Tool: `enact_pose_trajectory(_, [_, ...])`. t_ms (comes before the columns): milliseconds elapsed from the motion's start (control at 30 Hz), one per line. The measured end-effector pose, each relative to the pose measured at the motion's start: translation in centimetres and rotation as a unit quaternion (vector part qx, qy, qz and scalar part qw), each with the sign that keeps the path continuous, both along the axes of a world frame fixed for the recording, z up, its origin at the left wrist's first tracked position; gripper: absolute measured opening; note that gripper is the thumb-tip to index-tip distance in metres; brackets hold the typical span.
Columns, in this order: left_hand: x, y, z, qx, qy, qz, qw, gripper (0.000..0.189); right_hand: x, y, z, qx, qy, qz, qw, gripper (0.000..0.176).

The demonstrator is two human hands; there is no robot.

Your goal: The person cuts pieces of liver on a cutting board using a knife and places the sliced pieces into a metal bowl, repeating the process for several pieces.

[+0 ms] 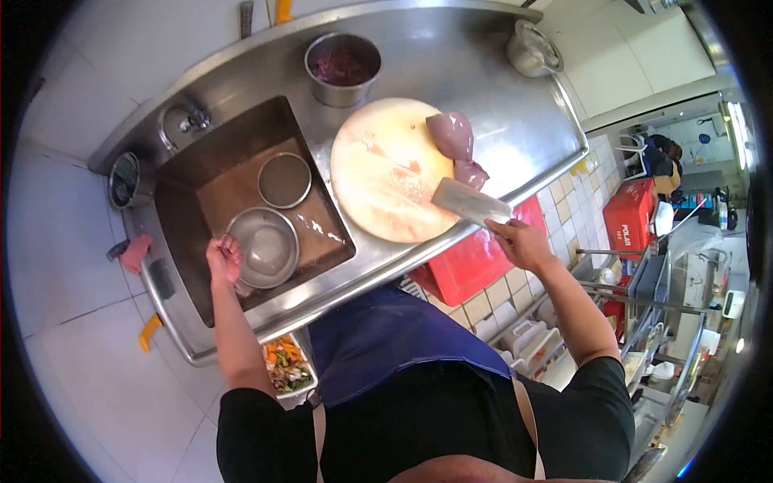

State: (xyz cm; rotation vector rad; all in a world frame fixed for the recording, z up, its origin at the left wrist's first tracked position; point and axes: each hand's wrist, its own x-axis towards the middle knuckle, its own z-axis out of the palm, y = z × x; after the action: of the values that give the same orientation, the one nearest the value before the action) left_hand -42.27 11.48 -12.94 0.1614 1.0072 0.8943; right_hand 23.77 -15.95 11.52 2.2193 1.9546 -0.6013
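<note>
Right hand (522,243) is closing its fingers around the handle of the cleaver (469,201) and holding the blade flat and low over the near edge of the round cutting board (386,173). Left hand (224,259) is reaching into the sink (241,137), fingers curling over the near rim of the steel bowl (266,248), apparently pinching it. Judgement: with attention splitting between two stations, the blade is best lying still, edge turned away from the body, while the bowl is being lifted level with a firm rim hold, since wet steel is likely slipping easily. The raw meat is lying at the far right of the board, just beyond the blade, not touching it. Counts: two meat pieces, larger (451,134) and smaller (471,172), touching each other; two bowls in the sink, the second (284,180) sitting behind the first; one cleaver; one board; two pots on the counter (499,105), one holding something dark red (343,68), one far right (531,50).
</note>
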Motion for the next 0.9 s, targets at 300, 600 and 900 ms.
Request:
enact_pose_trajectory(300, [20.6, 12.5, 16.3, 0.189, 0.103, -0.049, 0.975, 0.032, -16.1, 11.9, -1.5, 0.107, 0.121, 0.055, 0.985, 0.043])
enact_pose_trajectory(600, [40.5, 27.5, 19.9, 0.512, 0.628, -0.212, 0.546, 0.079, -10.0, -6.3, -0.3, 0.191, 0.188, -0.233, 0.935, 0.04])
enact_pose_trajectory(900, [59.1, 4.5, 17.6, 0.704, 0.314, -0.509, 0.382, 0.047, -8.7, -22.6, -5.0, 0.324, 0.217, -0.544, 0.743, 0.041])
